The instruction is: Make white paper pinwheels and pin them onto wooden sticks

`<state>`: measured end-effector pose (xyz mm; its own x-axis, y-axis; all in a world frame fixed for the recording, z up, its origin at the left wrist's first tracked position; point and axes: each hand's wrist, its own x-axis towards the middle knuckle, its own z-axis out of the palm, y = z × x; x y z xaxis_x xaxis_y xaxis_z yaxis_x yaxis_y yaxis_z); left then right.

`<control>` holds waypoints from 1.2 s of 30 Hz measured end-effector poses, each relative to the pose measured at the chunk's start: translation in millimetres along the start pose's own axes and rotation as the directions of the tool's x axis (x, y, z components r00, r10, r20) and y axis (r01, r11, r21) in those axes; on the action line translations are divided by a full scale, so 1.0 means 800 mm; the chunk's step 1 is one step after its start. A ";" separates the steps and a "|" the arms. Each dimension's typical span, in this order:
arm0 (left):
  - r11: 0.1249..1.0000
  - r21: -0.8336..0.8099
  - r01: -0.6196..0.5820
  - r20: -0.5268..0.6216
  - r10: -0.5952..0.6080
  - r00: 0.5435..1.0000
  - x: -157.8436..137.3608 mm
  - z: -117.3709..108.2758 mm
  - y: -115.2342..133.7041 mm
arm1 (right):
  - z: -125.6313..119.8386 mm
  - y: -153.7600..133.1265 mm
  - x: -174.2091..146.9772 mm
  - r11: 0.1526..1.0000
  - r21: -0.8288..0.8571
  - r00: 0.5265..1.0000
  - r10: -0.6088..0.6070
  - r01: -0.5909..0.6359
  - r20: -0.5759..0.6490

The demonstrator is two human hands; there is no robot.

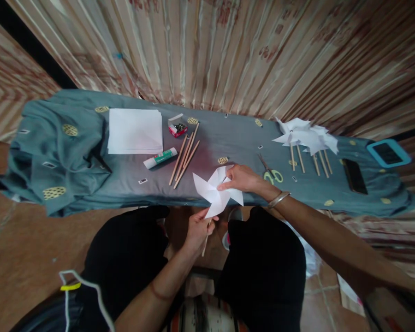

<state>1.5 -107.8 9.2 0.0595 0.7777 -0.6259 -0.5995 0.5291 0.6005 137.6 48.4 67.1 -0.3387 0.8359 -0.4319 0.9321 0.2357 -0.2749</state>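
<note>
The glue stick (161,158), beyond the left hand's fingers and off to their left, wears a green label with pale marks too small to read. Farther out past those same fingers, the small open red-and-white box (177,129) holds little metallic pieces, and its printing is also too fine to make out.

The white paper pinwheel (216,196) is between the two hands, its vanes spread and facing up toward the wearer, its head over the near edge of the table (242,138). Its wooden stick (204,248) gives the long axis: it runs from under the head back toward the person, the free end leaning slightly left below the left fingers.

The left hand (197,230) has its fingers curled closed around that stick, just under the lowest vane. The right hand (242,179) pinches at the vanes, thumb pressed on the paper near the centre and forefinger close by; whether anything small sits between those tips cannot be told.

Loose sticks (185,159) lie beyond the left fingers, with a stack of white paper (134,131) farther left. Just right of the right fingers are scissors (273,175) with yellow-green handles; farther right lie grouped pinwheels (306,133), then a dark phone (354,176).
</note>
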 end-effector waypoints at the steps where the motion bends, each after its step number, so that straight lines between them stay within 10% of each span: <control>1: 1.000 -0.008 0.007 0.005 -0.007 1.000 0.000 0.000 0.000 | -0.002 0.000 0.002 1.000 0.009 1.000 -0.006 0.006 0.013; 14: 0.982 -0.098 0.160 0.116 -0.149 0.982 0.002 -0.002 -0.001 | -0.011 0.008 0.028 0.997 -0.001 0.957 -0.078 0.081 0.280; 36: 0.968 -0.156 0.196 0.075 -0.187 0.980 0.006 0.003 -0.008 | -0.024 -0.012 0.026 0.995 -0.100 0.935 0.009 0.029 0.355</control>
<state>7.6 -106.5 3.6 0.2299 0.6885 -0.6878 -0.6931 0.6120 0.3809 124.3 72.9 77.7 -0.3537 0.6078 -0.7110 0.9302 0.3080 -0.1995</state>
